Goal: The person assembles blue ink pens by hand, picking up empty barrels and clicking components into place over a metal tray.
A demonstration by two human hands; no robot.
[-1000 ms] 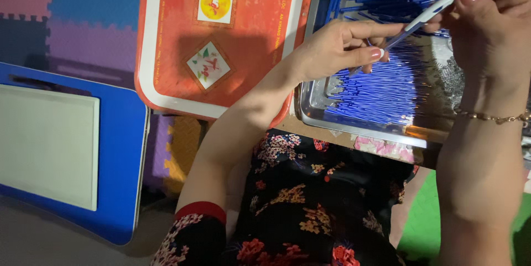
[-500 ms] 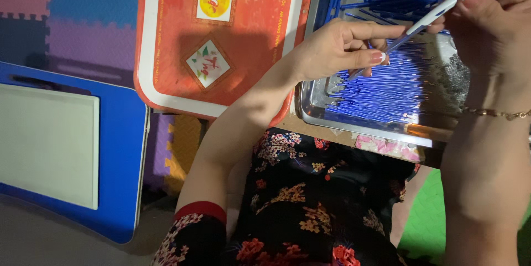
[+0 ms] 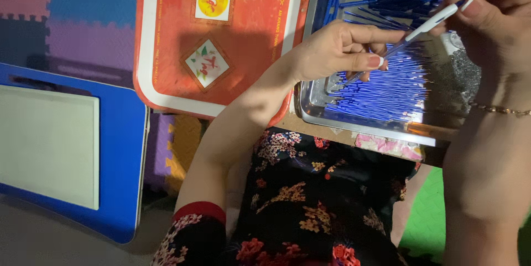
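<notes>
Nearest the camera is a lap in black cloth printed with red and yellow flowers (image 3: pixel 310 199), with a green foam mat (image 3: pixel 423 216) showing at its right; to the left a blue board with a white panel (image 3: pixel 66 144) lies on the floor, which is laid with interlocking foam tiles (image 3: pixel 72 28) in pink, blue, purple and yellow; beyond the lap a steel tray (image 3: pixel 315 97) holds rows of thin blue refills (image 3: pixel 387 86), more of them heaped at its far end; above the tray the left hand (image 3: pixel 337 50) pinches a thin tip between thumb and forefinger, touching the lower end of a white pen barrel (image 3: pixel 428 25); the right hand (image 3: pixel 492 17), a thin gold bracelet (image 3: pixel 500 110) on its wrist, grips the barrel's upper end in closed fingers; farther left lies an orange tray with a white rim (image 3: pixel 221 39).
</notes>
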